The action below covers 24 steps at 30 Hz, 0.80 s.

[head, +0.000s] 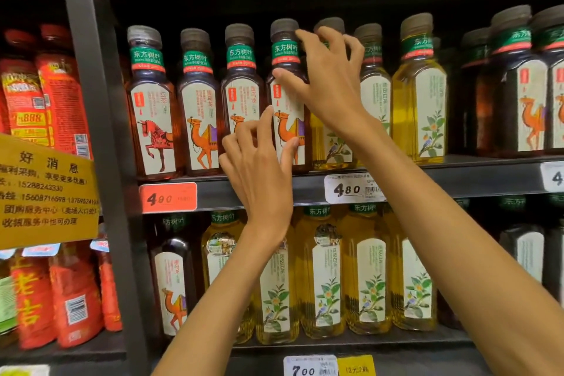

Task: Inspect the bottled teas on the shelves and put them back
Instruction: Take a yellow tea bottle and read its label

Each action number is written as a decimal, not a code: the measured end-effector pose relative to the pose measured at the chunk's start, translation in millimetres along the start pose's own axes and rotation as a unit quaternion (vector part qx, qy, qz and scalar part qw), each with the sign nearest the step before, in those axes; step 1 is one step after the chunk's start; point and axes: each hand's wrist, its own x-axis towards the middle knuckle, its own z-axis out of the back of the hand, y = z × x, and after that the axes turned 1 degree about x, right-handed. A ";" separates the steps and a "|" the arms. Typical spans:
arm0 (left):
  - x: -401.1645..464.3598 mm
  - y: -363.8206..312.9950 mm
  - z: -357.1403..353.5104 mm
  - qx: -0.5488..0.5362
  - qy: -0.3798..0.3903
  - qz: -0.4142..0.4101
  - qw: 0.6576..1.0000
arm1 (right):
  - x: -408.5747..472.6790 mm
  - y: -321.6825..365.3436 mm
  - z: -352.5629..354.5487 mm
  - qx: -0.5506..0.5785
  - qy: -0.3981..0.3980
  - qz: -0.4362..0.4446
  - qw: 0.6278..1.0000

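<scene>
Both hands were up at one dark tea bottle (287, 94) with a camel on its label, standing upright on the middle shelf (457, 175) as the fourth bottle from the upright post (100, 131). The right hand (332, 82) reached in from the right at the bottle's upper part: its thumb lay against the shoulder under the green neck band, one finger touched near the cap, and the other fingers were spread and bent over the neighbouring bottles (whether they truly gripped the bottle could not be told). The left hand (259, 168) was at the lower label, index finger and thumb stretched out against the front of the bottle, the remaining fingers curled loosely. To the left stood two more camel bottles (203, 119) and a horse bottle (152, 113); to the right, yellow tea bottles (419, 94). A red price tag (168, 197) and a white price tag (354, 189) hung on the shelf edge.
</scene>
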 end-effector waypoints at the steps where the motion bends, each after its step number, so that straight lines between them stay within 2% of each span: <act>1: 0.6 0.5 -0.4 0.000 0.000 0.001 1.000 | 0.0 0.4 -1.3 -0.009 -0.002 0.001 1.000; 8: 1.2 -1.0 1.8 -0.013 0.025 -0.006 1.000 | -0.1 -9.4 -2.8 -0.019 0.004 0.029 0.999; 10: 0.5 0.9 4.1 -0.037 0.034 -0.014 0.999 | -0.3 -16.1 0.0 0.020 -0.048 0.010 0.999; 12: -1.1 0.2 6.8 -0.062 0.038 -0.033 0.997 | 2.6 -23.9 2.9 0.068 -0.080 -0.045 0.993; 15: -5.2 -6.3 8.0 -0.130 0.075 -0.059 0.987 | 7.4 -28.5 6.2 0.177 0.028 -0.148 0.973; 17: -7.7 -11.8 7.1 -0.175 0.121 -0.052 0.976 | 8.3 -27.9 9.2 0.199 0.069 -0.169 0.963; 20: -10.4 -16.0 4.9 -0.184 0.148 -0.051 0.970 | 7.1 -24.2 20.0 0.244 0.050 -0.170 0.953; 24: -14.4 -17.1 5.5 -0.196 0.168 -0.042 0.965 | 0.9 -16.3 42.5 0.314 -0.004 -0.117 0.942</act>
